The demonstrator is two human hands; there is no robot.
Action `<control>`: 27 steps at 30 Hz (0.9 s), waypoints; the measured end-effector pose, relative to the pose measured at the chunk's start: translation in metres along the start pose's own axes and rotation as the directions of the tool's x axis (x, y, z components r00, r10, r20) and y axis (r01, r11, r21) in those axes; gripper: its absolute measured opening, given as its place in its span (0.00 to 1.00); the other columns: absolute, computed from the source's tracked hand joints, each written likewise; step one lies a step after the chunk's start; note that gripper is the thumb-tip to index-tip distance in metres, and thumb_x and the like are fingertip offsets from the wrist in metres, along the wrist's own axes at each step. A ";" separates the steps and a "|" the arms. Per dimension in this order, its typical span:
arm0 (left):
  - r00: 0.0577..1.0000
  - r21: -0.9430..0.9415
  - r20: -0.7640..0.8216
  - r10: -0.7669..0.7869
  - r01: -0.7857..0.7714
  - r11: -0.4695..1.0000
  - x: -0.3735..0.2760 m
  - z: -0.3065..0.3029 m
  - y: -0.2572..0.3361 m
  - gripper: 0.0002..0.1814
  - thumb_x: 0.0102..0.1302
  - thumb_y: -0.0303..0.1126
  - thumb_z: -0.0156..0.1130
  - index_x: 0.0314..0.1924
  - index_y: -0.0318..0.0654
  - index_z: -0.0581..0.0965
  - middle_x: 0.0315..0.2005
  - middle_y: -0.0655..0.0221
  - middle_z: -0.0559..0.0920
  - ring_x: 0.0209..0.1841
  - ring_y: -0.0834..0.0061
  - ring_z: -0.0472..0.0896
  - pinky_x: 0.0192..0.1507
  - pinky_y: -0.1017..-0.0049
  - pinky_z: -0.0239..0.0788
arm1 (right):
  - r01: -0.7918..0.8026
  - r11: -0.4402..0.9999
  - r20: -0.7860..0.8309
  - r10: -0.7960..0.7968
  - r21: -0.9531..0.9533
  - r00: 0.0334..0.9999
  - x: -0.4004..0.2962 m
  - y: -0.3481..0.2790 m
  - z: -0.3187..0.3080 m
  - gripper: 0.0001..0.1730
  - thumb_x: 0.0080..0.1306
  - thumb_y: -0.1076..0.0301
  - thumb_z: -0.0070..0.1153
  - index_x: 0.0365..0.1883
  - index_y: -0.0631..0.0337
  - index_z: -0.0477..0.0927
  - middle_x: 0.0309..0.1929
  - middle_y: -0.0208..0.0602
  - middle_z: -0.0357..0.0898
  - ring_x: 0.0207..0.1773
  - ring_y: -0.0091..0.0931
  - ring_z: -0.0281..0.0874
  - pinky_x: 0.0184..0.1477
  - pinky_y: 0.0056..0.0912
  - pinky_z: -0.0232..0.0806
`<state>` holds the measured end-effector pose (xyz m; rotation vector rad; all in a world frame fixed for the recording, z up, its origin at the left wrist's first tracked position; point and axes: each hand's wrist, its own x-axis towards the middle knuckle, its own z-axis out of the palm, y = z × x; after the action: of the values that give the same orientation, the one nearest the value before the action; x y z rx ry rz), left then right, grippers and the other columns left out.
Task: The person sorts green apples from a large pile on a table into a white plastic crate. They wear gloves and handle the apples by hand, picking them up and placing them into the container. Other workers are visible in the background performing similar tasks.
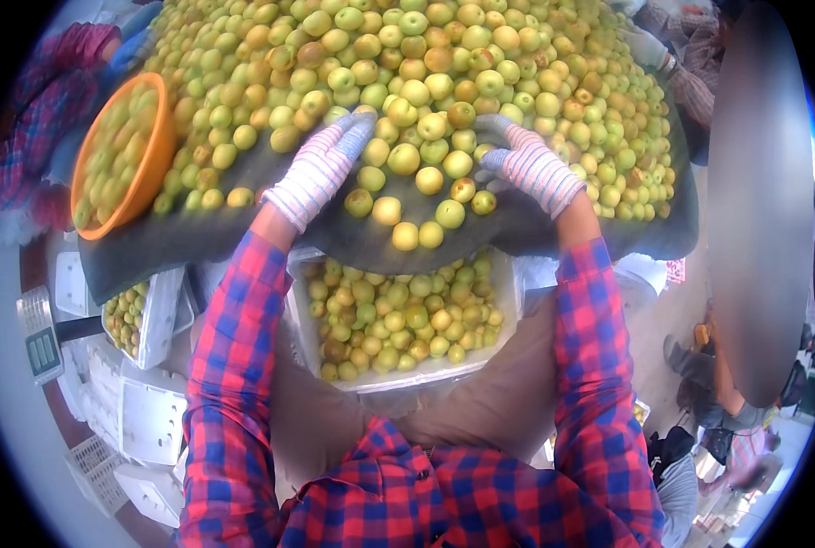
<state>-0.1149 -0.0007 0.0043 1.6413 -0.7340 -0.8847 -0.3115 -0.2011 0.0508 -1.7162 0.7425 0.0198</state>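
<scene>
Both of my hands wear striped knit work gloves and rest at the near edge of a large heap of green-yellow jujube-like fruits (414,89). My left hand (329,161) reaches into the fruits with its fingers together, touching some at its fingertips; whether it grips one is not plain. Across from it, my right hand (527,161) has its fingers spread and curved beside the fruits. Between the hands, loose fruits (429,180) lie on a dark cloth (353,236). Below the cloth's edge, a white foam box (407,383) full of the same fruits sits between my legs.
An orange plastic basin (164,147) of fruits stands tilted at the left. Another white box of fruits (157,322), a digital scale display (41,346) and white foam boxes (150,418) are lower left. Other people are at upper left, upper right and lower right.
</scene>
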 end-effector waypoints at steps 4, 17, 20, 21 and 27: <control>0.997 0.069 -0.006 0.081 -0.080 0.994 0.008 0.005 -0.021 0.28 0.74 0.48 0.50 0.67 0.38 0.70 0.63 0.62 0.73 0.65 0.70 0.70 0.65 0.72 0.62 | -0.009 0.973 0.072 -0.008 0.232 0.997 0.005 0.001 0.008 0.30 0.65 0.66 0.51 0.67 0.54 0.66 0.59 0.42 0.72 0.55 0.33 0.76 0.46 0.35 0.78; 0.996 -0.105 -0.032 -0.079 0.075 0.992 -0.012 0.027 -0.002 0.28 0.73 0.49 0.53 0.63 0.37 0.74 0.57 0.65 0.78 0.60 0.75 0.72 0.63 0.73 0.62 | -0.055 0.821 0.268 -0.121 0.568 0.956 0.032 0.014 0.042 0.22 0.70 0.55 0.53 0.59 0.54 0.76 0.58 0.32 0.75 0.57 0.21 0.70 0.58 0.27 0.65; 1.000 -0.065 0.031 -0.004 0.006 0.998 -0.014 0.023 0.003 0.30 0.70 0.49 0.57 0.64 0.36 0.72 0.58 0.61 0.78 0.60 0.71 0.74 0.63 0.72 0.64 | 0.022 0.866 0.245 -0.166 0.500 0.955 0.037 0.022 0.040 0.25 0.70 0.53 0.54 0.60 0.58 0.75 0.60 0.36 0.75 0.62 0.24 0.70 0.61 0.29 0.65; 0.998 -0.059 0.055 0.016 -0.013 0.998 -0.014 0.022 0.003 0.32 0.68 0.49 0.60 0.65 0.36 0.70 0.58 0.59 0.78 0.60 0.70 0.74 0.62 0.72 0.64 | 0.064 0.887 0.234 -0.190 0.457 0.953 0.038 0.020 0.040 0.27 0.70 0.52 0.54 0.61 0.59 0.74 0.61 0.37 0.74 0.62 0.26 0.70 0.62 0.30 0.65; 0.999 0.436 0.038 -0.016 -0.002 0.900 -0.028 0.041 0.025 0.52 0.53 0.41 0.75 0.73 0.40 0.56 0.62 0.50 0.72 0.64 0.62 0.72 0.65 0.65 0.67 | 0.283 0.958 0.133 -0.286 0.037 0.949 0.024 0.011 0.049 0.43 0.59 0.50 0.68 0.68 0.60 0.66 0.65 0.45 0.69 0.66 0.33 0.67 0.67 0.35 0.63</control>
<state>-0.1645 -0.0044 0.0276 2.0250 -1.0104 -0.7966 -0.2794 -0.1702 0.0174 -1.7717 0.3877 -0.0674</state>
